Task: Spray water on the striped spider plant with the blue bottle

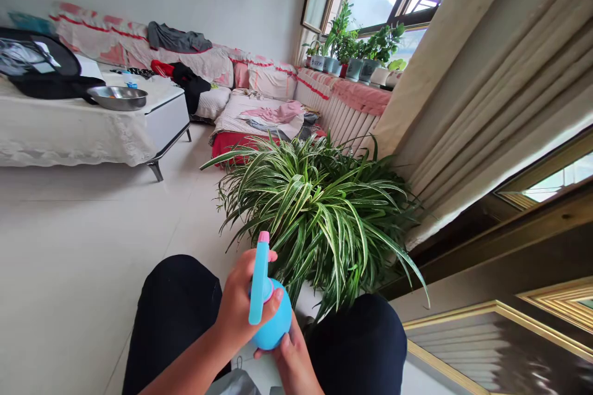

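Observation:
A light-blue spray bottle [273, 321] with a long nozzle and a pink tip is held low in the middle of the view. My left hand [241, 305] is wrapped round its head from the left, thumb across the round body. My right hand [291, 361] cups the bottle from underneath, fingers pressed to its base. Just beyond the nozzle stands a large spider plant [319, 210] with striped green leaves. My knees in dark trousers [176, 308] frame the hands on both sides.
A low table [83, 120] with a lace cloth carries a metal bowl [118, 97] at the left. A sofa [259, 99] strewn with clothes runs along the back. Potted plants [356, 52] line the windowsill. A beige curtain [486, 86] hangs at the right.

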Available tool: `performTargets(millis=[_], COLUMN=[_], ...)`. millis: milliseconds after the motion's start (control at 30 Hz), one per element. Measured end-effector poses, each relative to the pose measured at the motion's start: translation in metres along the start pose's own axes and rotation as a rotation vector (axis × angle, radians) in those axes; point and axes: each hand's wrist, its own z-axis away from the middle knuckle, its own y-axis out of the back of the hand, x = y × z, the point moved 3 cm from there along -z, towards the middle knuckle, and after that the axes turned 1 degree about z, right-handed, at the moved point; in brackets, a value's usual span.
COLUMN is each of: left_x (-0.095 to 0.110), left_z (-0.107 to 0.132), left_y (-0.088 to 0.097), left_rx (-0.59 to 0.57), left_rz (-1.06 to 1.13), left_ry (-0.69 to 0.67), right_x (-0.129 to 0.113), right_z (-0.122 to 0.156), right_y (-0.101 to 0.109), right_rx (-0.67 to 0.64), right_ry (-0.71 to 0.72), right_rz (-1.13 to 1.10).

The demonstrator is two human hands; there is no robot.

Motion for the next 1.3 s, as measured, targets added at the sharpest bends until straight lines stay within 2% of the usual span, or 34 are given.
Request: performTargets(millis=[133, 200, 300, 433, 567, 767, 967, 1033, 1133, 1300], left_x=[-0.002, -0.003, -0.004, -0.005, 0.001, 0.009, 0.002, 0.003, 0.007, 0.010], left_z=[-0.003, -0.003, -0.002, -0.002, -0.002, 0.001, -0.002, -0.003, -0.001, 0.007], left_y=[-0.013, -0.021, -0.032, -0.043, -0.059, -0.087, -0.090, -0.092, -0.100, -0.117], left_rx=[-0.154, -0.179, -0.144, -0.080, -0.120, -0.129, -0.074, -0.130, -0.291, -0.505], left_rz=[0.050, 0.040, -0.038, -0.082, -0.075, -0.111, -0.163, -0.142, -0.089, -0.010], left_ry=[-0.016, -0.064, -0.135, -0.117, -0.129, -0.256, -0.309, -0.345, -0.376, -0.319], right_x=[0.006, 0.009, 0.014, 0.021, 0.024, 0.021, 0.024, 0.027, 0.030, 0.037], right_z=[0.004, 0.007, 0.011, 0.017, 0.024, 0.025, 0.019, 0.017, 0.016, 0.015], right_y=[-0.004, -0.004, 0.005, 0.028, 0.047, 0.055, 0.065, 0.070, 0.079, 0.091], right_rx=[0.088, 0.095, 0.092, 0.123, 0.147, 0.098, 0.071, 0.089, 0.167, 0.286], right_ry=[0.010, -0.006, -0.016, 0.014, 0.031, 0.066, -0.016, -0.033, -0.051, -0.076], right_rz=[-0.086, -0.135, -0.206, -0.206, -0.140, -0.182, -0.289, -0.336, -0.400, -0.473])
